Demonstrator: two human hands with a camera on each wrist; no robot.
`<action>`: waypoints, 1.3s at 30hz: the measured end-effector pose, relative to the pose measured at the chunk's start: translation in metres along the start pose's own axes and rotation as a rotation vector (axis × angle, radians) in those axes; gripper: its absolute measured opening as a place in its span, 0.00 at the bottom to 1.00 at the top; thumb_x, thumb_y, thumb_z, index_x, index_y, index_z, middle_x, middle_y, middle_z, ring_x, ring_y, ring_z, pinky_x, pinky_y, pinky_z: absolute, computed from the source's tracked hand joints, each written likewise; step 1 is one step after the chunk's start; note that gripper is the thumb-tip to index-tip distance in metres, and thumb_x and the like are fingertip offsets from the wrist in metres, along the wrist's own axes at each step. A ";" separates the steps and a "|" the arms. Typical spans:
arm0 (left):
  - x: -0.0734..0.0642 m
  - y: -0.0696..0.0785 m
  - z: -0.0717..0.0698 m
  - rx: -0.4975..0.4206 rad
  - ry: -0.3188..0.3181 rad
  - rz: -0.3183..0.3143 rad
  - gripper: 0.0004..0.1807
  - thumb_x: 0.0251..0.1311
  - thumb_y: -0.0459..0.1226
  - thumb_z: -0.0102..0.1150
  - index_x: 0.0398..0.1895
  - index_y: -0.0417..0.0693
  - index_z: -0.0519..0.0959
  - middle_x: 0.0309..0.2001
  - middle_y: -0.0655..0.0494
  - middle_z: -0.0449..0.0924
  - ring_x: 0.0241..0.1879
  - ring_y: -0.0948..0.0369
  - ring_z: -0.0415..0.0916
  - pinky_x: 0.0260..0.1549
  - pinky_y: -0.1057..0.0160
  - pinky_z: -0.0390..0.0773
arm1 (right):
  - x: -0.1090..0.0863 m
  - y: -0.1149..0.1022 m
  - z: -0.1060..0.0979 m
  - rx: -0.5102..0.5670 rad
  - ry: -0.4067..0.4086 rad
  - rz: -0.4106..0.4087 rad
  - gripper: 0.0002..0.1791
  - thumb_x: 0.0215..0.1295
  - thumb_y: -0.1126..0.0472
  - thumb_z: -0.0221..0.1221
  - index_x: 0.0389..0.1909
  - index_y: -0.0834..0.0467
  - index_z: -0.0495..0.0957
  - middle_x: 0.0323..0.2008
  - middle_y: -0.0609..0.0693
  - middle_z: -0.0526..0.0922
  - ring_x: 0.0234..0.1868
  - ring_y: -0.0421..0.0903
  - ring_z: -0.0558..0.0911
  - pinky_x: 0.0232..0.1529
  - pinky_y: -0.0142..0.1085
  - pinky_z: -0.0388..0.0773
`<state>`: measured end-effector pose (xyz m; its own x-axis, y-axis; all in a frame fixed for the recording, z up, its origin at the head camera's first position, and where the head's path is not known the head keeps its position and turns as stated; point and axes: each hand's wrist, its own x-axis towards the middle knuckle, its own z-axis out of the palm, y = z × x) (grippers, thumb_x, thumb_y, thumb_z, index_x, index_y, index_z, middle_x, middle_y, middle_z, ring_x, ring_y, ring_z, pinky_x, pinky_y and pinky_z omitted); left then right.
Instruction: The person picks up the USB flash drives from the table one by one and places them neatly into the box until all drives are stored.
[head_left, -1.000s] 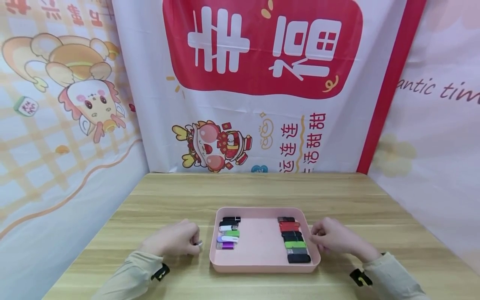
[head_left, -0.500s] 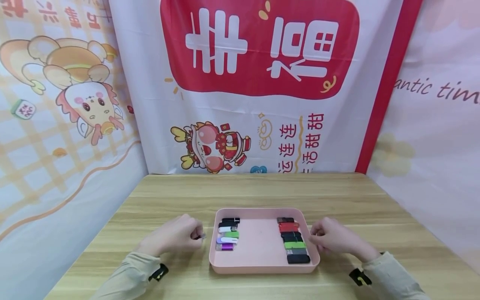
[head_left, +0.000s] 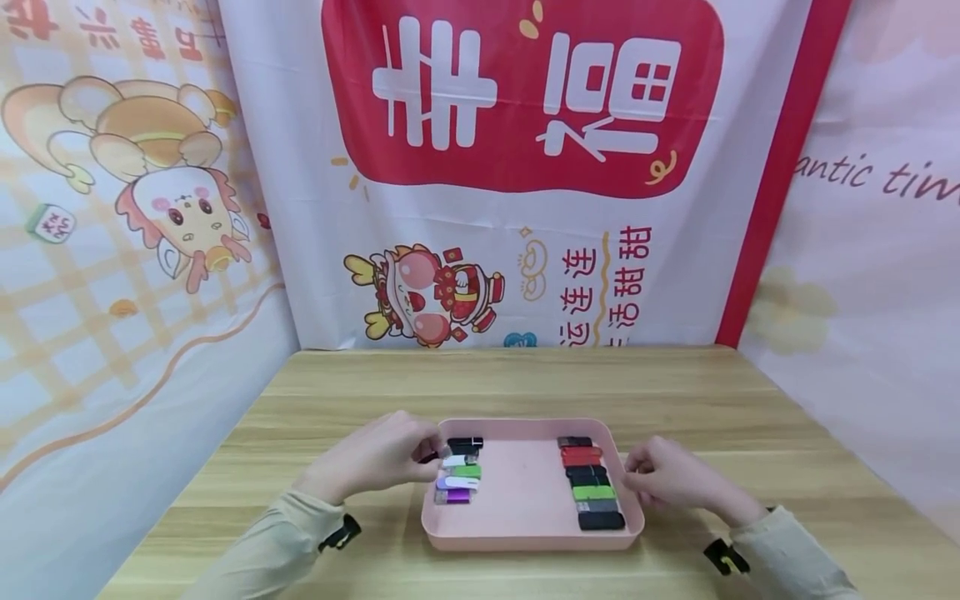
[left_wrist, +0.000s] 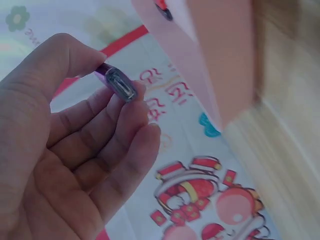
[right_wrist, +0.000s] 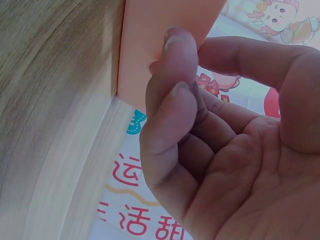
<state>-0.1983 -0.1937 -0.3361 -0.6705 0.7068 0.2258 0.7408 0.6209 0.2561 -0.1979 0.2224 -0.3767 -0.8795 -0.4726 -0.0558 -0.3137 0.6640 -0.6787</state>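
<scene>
A pink tray (head_left: 525, 540) stands on the table with USB flash drives lined up along its two short sides. My left hand (head_left: 382, 458) reaches over the tray's left rim. Between thumb and fingers it pinches a dark purple USB flash drive (left_wrist: 116, 84), whose metal plug faces the left wrist camera. Just below that hand lie a white drive (head_left: 456, 460), a green one (head_left: 467, 472) and a purple one (head_left: 454, 497). With curled fingers (right_wrist: 170, 120), my right hand (head_left: 671, 475) holds the tray's right wall; the exact thumb contact is partly hidden.
In the tray's right row are a red drive (head_left: 581, 457), a lime green one (head_left: 594, 492) and a black one (head_left: 602, 521), among others. The wooden table (head_left: 517, 379) ends at a printed backdrop (head_left: 675, 275). Printed sheets hang at both sides.
My left hand has moved right, from the table beside the tray to above its left rim, carrying the flash drive. The right hand stays at the tray's right side.
</scene>
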 end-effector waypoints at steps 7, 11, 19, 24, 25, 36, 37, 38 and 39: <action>0.018 0.016 0.004 0.005 -0.067 0.032 0.05 0.54 0.35 0.66 0.30 0.55 0.79 0.23 0.67 0.72 0.23 0.70 0.68 0.23 0.69 0.72 | 0.000 0.001 -0.001 0.007 -0.009 0.005 0.06 0.66 0.63 0.61 0.29 0.59 0.80 0.16 0.50 0.77 0.15 0.43 0.73 0.15 0.30 0.66; 0.024 0.018 0.011 0.006 -0.115 0.040 0.04 0.55 0.35 0.66 0.29 0.53 0.81 0.23 0.68 0.73 0.23 0.71 0.69 0.23 0.71 0.72 | 0.000 0.001 0.000 0.021 -0.020 0.007 0.07 0.66 0.63 0.61 0.29 0.59 0.80 0.16 0.50 0.77 0.15 0.44 0.74 0.15 0.30 0.67; 0.024 0.016 0.020 0.011 -0.194 0.001 0.08 0.49 0.38 0.72 0.23 0.58 0.81 0.20 0.72 0.72 0.22 0.73 0.69 0.23 0.70 0.72 | 0.002 -0.001 -0.003 -0.015 -0.001 -0.003 0.06 0.66 0.64 0.60 0.28 0.58 0.80 0.15 0.50 0.77 0.15 0.44 0.74 0.14 0.30 0.67; 0.022 0.016 0.028 0.005 -0.230 -0.030 0.07 0.46 0.38 0.73 0.22 0.59 0.82 0.20 0.74 0.73 0.22 0.74 0.71 0.24 0.71 0.72 | 0.003 -0.004 -0.004 -0.018 -0.006 0.011 0.06 0.66 0.63 0.61 0.29 0.58 0.80 0.15 0.50 0.77 0.15 0.44 0.74 0.15 0.31 0.67; 0.022 0.015 0.030 0.002 -0.239 -0.036 0.07 0.46 0.38 0.73 0.22 0.58 0.83 0.20 0.74 0.73 0.23 0.74 0.71 0.24 0.71 0.73 | 0.003 -0.004 -0.003 -0.016 -0.006 0.009 0.06 0.66 0.63 0.61 0.28 0.58 0.80 0.15 0.50 0.77 0.15 0.45 0.74 0.15 0.31 0.67; 0.022 0.015 0.044 0.126 -0.218 0.003 0.12 0.36 0.34 0.67 0.11 0.60 0.74 0.12 0.75 0.65 0.16 0.73 0.63 0.15 0.70 0.64 | 0.003 -0.002 0.001 -0.012 -0.006 0.012 0.06 0.66 0.64 0.60 0.29 0.59 0.80 0.15 0.50 0.77 0.15 0.46 0.75 0.15 0.30 0.67; 0.024 0.015 0.045 0.142 -0.217 0.007 0.13 0.35 0.33 0.67 0.10 0.60 0.73 0.12 0.74 0.64 0.15 0.72 0.62 0.14 0.70 0.63 | 0.003 -0.003 0.000 -0.015 -0.004 0.014 0.06 0.66 0.64 0.60 0.29 0.59 0.80 0.15 0.49 0.77 0.15 0.45 0.74 0.15 0.30 0.67; 0.025 0.015 0.046 0.157 -0.218 0.007 0.14 0.35 0.33 0.67 0.09 0.60 0.72 0.11 0.73 0.63 0.15 0.72 0.61 0.14 0.70 0.62 | 0.003 -0.003 0.000 -0.019 0.000 0.015 0.06 0.66 0.65 0.60 0.29 0.59 0.80 0.15 0.49 0.77 0.15 0.44 0.74 0.15 0.30 0.67; 0.026 0.015 0.046 0.175 -0.219 0.007 0.14 0.34 0.33 0.66 0.09 0.59 0.71 0.11 0.73 0.62 0.15 0.71 0.60 0.14 0.70 0.61 | 0.002 -0.002 -0.001 -0.025 0.003 0.014 0.06 0.66 0.65 0.60 0.28 0.59 0.80 0.15 0.49 0.77 0.15 0.43 0.74 0.15 0.30 0.67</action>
<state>-0.2026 -0.1499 -0.3694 -0.6543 0.7561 0.0140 0.7542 0.6511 0.0848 -0.1994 0.2200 -0.3746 -0.8850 -0.4614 -0.0625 -0.3106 0.6850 -0.6590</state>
